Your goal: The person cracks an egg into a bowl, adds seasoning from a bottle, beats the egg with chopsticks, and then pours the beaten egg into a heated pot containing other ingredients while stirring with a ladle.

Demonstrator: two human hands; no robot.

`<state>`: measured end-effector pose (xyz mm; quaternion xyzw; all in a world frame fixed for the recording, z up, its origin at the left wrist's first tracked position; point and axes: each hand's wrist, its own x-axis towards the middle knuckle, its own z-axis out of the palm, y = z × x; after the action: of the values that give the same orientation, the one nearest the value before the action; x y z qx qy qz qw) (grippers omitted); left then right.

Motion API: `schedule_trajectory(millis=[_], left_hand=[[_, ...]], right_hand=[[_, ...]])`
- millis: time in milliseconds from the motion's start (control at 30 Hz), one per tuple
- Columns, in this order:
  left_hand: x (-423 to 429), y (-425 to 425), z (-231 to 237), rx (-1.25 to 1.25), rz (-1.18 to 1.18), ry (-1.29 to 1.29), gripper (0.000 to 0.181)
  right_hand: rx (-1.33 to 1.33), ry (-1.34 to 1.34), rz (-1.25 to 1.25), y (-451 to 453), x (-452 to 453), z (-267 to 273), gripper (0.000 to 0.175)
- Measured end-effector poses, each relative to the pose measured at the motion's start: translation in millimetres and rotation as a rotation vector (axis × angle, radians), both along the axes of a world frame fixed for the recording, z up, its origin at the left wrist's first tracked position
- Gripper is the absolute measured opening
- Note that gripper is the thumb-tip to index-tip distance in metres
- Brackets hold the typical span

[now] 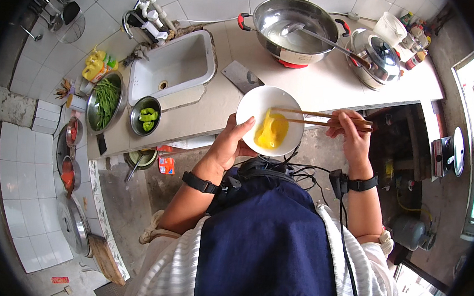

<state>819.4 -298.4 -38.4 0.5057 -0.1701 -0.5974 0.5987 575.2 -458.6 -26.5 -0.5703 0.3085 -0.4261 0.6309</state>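
My left hand [234, 141] grips the rim of a white bowl [248, 97], its thumb over the edge, and holds it tilted in front of my body. Yellow beaten egg [272, 130] lies in the bowl. From the right, my right hand [348, 129] holds a pair of wooden chopsticks [311, 122], whose tips reach into the egg. Just behind the bowl, a cleaver [242, 75] lies on the counter, partly hidden by the bowl.
A steel wok [268, 47] with a ladle [327, 39] stands at the back, beside a lidded pot [375, 58]. Left are a white sink [143, 79], a bowl of green peppers [148, 117] and a basin of green vegetables [106, 106]. Black cables [313, 170] hang near my waist.
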Motion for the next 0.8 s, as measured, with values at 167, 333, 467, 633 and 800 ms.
schedule_trajectory(millis=[167,333,467,633,800], left_hand=[[2.3,-0.4,-2.5,0.006,-0.036,0.009,0.066],[1.7,1.1,-4.0,-0.002,-0.017,0.049,0.067],[2.2,2.6,-2.2,0.006,-0.01,0.037,0.067],[0.4,4.3,-5.1,0.006,-0.004,0.024,0.067],[0.5,5.5,-5.8,0.009,-0.009,0.049,0.067]], right_hand=[[0.141,-0.081,0.149,-4.1,-6.0,7.2,0.019],[0.089,0.037,0.154,-1.5,-2.6,3.7,0.02],[0.155,-0.011,0.202,-3.3,-4.3,1.4,0.02],[0.143,0.056,0.236,-2.3,-2.5,-3.1,0.02],[0.162,-0.002,0.217,1.1,-0.1,0.2,0.02]])
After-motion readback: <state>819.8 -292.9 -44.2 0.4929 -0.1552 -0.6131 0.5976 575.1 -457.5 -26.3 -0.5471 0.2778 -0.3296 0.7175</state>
